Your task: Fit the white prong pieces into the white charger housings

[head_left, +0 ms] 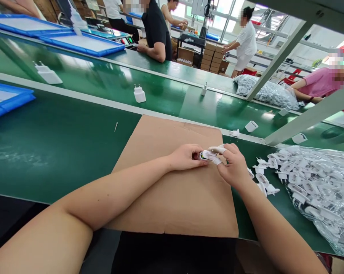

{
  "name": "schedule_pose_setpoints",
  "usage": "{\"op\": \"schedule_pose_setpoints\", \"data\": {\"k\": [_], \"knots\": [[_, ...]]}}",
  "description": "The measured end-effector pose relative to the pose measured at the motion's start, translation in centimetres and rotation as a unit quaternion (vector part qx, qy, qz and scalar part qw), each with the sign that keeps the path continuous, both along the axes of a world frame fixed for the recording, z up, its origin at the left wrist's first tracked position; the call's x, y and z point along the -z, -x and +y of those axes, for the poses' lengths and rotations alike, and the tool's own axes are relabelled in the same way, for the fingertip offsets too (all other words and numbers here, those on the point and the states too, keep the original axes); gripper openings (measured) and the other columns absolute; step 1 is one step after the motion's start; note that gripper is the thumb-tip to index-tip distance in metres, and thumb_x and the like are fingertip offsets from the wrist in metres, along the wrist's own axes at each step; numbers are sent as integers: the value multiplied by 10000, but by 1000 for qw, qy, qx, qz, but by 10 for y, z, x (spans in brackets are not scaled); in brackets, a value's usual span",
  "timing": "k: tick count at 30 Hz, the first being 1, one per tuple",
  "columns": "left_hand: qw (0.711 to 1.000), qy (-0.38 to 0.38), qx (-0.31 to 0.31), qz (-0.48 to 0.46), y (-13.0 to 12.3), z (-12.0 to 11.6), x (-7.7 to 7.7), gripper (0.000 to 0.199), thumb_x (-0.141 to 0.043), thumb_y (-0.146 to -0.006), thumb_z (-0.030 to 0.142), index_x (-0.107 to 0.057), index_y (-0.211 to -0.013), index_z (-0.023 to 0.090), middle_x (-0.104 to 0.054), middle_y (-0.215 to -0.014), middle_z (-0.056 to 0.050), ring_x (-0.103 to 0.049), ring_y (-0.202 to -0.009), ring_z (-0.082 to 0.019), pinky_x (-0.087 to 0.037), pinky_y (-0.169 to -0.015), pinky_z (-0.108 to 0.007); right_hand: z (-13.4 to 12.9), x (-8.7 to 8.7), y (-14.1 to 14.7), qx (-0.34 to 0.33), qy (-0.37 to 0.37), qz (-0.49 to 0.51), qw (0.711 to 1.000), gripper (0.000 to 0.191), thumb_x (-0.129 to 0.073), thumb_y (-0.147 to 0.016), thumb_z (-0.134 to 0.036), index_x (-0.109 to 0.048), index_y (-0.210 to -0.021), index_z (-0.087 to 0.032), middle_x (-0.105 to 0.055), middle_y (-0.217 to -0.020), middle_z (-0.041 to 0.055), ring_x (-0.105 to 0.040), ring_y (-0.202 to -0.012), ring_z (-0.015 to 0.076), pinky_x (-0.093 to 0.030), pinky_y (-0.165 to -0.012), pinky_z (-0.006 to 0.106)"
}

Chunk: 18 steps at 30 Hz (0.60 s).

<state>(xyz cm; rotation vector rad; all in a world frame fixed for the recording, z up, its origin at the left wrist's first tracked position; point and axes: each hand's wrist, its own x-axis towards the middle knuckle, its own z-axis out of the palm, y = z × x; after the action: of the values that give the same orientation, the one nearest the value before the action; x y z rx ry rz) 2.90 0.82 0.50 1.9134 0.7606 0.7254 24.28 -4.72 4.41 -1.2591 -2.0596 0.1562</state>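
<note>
Over the right part of a brown cardboard sheet (172, 201), my left hand (188, 156) grips a small white charger housing (202, 156) whose open end shows something dark and coloured inside. My right hand (230, 161), with white covers on its thumb and a finger, pinches a white plug piece (208, 154) against that open end. The fingers partly hide both pieces. Just beyond the cardboard, a loose white plug piece (234, 133) lies by the metal rail.
Loose white plug pieces (262, 179) and a clear bag full of them (320, 190) lie at right. Chargers, one of them here (139, 94), stand on the green belt (163, 99) beyond the rail. A slanted metal post (297, 114) rises at right. Blue-rimmed trays (10, 99) sit left; several people work beyond.
</note>
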Motion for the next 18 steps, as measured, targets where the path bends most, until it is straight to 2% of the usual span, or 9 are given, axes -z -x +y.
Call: {"op": "schedule_pose_setpoints", "data": {"k": [3, 7, 13, 18], "knots": [[1000, -8, 2, 0, 0, 0, -2, 249, -763, -825, 449, -746, -882, 207, -671, -891, -29, -606, -778, -162, -500, -719, -287, 2, -1, 4, -31, -6, -51, 998, 286, -575, -868, -133, -747, -1057, -261, -739, -985, 82, -616, -937, 280, -542, -808, 432], [1000, -2, -4, 0, 0, 1, -3, 251, -779, -805, 449, -751, -867, 208, -687, -955, -42, -627, -796, -169, -510, -718, -295, 6, -2, 5, -31, 11, -61, 998, 285, -574, -899, -159, -742, -1095, -282, -763, -1019, 67, -654, -965, 281, -556, -836, 433], [1000, -1, -4, -6, -1, 0, -4, 268, -767, -815, 461, -715, -789, 199, -675, -926, -38, -602, -741, -155, -488, -665, -299, 5, -3, 5, -30, -56, -55, 996, 332, -560, -865, -99, -724, -1103, -262, -766, -1012, 66, -660, -952, 269, -551, -810, 409], [1000, 9, -8, -13, -1, 1, -3, 233, -790, -790, 426, -751, -861, 207, -696, -978, -44, -628, -777, -163, -511, -713, -304, 6, -2, 5, -21, -25, -95, 995, 343, -565, -830, -89, -727, -1077, -263, -764, -993, 58, -638, -931, 275, -524, -841, 426]]}}
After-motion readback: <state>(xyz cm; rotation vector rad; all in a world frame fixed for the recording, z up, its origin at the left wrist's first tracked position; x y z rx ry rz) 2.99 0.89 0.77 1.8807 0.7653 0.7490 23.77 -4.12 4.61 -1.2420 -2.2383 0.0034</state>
